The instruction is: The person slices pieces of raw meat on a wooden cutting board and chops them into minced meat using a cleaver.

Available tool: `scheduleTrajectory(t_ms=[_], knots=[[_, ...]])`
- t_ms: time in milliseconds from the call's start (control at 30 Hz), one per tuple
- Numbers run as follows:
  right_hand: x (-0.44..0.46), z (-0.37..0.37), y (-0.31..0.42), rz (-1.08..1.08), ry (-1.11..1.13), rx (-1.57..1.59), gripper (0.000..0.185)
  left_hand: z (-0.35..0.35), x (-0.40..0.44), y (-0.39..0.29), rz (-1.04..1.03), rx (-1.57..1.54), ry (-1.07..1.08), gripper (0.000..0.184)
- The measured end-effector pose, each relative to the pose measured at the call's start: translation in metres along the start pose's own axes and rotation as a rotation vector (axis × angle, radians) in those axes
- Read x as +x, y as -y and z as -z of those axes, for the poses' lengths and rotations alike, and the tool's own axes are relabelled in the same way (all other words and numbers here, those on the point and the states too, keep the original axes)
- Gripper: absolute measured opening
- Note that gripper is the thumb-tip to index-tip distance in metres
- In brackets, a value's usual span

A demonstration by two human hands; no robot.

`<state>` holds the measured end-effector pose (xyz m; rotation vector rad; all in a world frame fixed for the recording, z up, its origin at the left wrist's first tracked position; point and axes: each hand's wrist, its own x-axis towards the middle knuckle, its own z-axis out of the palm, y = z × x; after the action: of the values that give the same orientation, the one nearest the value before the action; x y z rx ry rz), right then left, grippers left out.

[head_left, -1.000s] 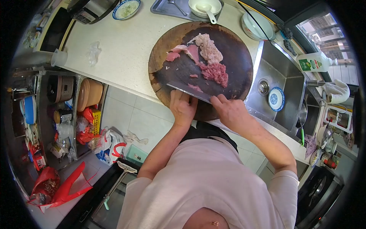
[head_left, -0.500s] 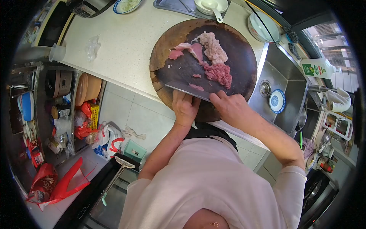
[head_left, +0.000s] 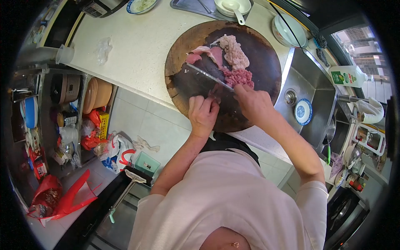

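One kitchen knife is clenched by its near end in the right hand, which I see from my remote post over the near right part of the round wooden chopping block. Its blade slants across the block toward the far left; I cannot tell whether the edge touches the wood. The left hand is at the block's near edge with fingers curled, close to the blade, and I cannot tell whether that grip has any meat in it.

On the block, beyond the knife, I see the meat: a pale mound of mince toward the far side, a redder heap of mince touching its near end and lying just beside the right hand, and pink meat slices to the left of both.

The block rests on a pale surface. Left of it lies a crumpled clear plastic bag; farther off at the far left is a blue-rimmed dish. Beyond the block I find a metal tray bearing a white bowl with a white spoon. Right of the block is a steel sink containing a blue-and-white bowl.
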<state>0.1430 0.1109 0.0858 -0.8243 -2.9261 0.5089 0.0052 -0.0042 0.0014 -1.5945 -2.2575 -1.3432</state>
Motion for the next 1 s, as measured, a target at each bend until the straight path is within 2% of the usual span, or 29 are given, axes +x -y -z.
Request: scheduleTrajectory(t_ms=[100, 300, 500, 600, 733, 767, 1000], knots=[[-0.016, 0.008, 0.011, -0.024, 0.064, 0.028, 0.021, -0.001, 0.0, 0.0, 0.003, 0.012, -0.014, 0.017], [-0.046, 0.005, 0.006, -0.069, 0.174, -0.12, 0.021, -0.001, 0.001, 0.002, -0.033, -0.009, -0.022, 0.02], [-0.006, -0.007, 0.004, 0.019, 0.047, -0.003, 0.021, 0.005, 0.001, -0.001, -0.02, -0.004, 0.07, 0.018], [-0.013, -0.008, -0.001, -0.123, 0.043, 0.01, 0.02, 0.001, 0.0, 0.001, -0.034, -0.004, 0.024, 0.016], [-0.034, 0.009, 0.015, -0.074, 0.096, 0.036, 0.022, 0.001, 0.0, 0.0, -0.048, 0.016, 0.004, 0.017], [-0.037, 0.013, 0.018, -0.075, 0.175, -0.012, 0.024, 0.001, -0.001, 0.001, -0.046, 0.012, 0.005, 0.017], [-0.05, 0.023, 0.01, -0.001, 0.251, -0.029, 0.035, 0.0, 0.002, 0.003, -0.05, -0.036, 0.008, 0.017]])
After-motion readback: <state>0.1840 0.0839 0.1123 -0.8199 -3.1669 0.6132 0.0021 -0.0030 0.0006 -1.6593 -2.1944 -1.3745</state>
